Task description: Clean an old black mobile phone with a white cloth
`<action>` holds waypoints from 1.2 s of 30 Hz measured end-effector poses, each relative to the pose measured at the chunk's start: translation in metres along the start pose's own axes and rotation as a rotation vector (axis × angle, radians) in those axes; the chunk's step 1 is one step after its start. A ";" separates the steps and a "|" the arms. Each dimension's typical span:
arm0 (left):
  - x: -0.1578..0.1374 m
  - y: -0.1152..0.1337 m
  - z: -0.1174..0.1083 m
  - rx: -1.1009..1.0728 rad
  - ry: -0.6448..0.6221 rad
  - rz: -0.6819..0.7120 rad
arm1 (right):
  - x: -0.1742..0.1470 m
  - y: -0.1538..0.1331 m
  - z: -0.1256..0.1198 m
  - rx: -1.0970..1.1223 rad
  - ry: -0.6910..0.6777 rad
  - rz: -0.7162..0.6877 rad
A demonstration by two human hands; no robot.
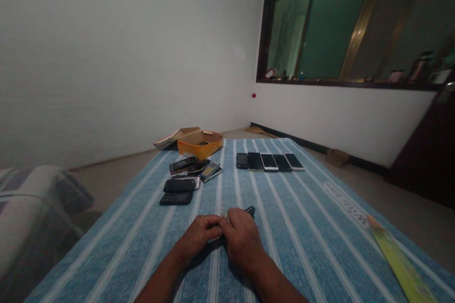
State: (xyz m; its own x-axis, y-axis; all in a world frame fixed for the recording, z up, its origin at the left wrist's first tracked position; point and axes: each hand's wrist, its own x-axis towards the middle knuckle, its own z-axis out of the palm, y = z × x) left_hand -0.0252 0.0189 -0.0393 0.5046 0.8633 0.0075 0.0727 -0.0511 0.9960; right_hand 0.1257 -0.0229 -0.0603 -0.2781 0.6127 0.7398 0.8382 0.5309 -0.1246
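Note:
Near the front of the striped cloth, my left hand (199, 236) and my right hand (243, 236) meet with their fingertips together. Both are closed around a mobile phone (250, 210), whose dark end pokes out beyond my right hand. My fingers hide most of it. To the left beyond them lie a black keypad phone (176, 198) and a dark phone (178, 185). Further back is a loose pile of several old phones (183, 164). On the right, several flat touchscreen phones (270, 162) lie side by side in a row.
An orange cardboard box (200, 150) stands open at the table's far left, its lid (176, 138) beside it. A yellow-green strip (401, 265) lies along the right edge of the blue striped tablecloth (302, 255). Draped fabric (31, 227) is at the left.

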 end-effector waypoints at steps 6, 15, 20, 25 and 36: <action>0.001 0.001 -0.002 0.051 0.010 -0.010 | -0.001 0.001 -0.006 0.101 -0.130 -0.022; -0.001 0.003 -0.001 -0.008 0.010 -0.032 | -0.007 0.012 0.009 0.065 -0.008 0.033; -0.001 0.002 -0.001 -0.044 0.029 -0.073 | -0.007 0.035 0.006 0.094 0.065 0.162; -0.001 0.002 0.000 -0.063 0.047 -0.080 | -0.008 0.054 0.010 0.299 0.139 0.419; 0.001 -0.005 -0.004 -0.013 0.003 -0.046 | -0.006 0.065 0.012 0.582 0.177 0.551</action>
State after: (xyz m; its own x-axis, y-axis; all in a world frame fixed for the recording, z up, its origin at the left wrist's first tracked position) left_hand -0.0290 0.0220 -0.0439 0.4981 0.8663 -0.0379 0.0845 -0.0050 0.9964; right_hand 0.1757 0.0151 -0.0807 0.2212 0.7987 0.5595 0.4418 0.4294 -0.7877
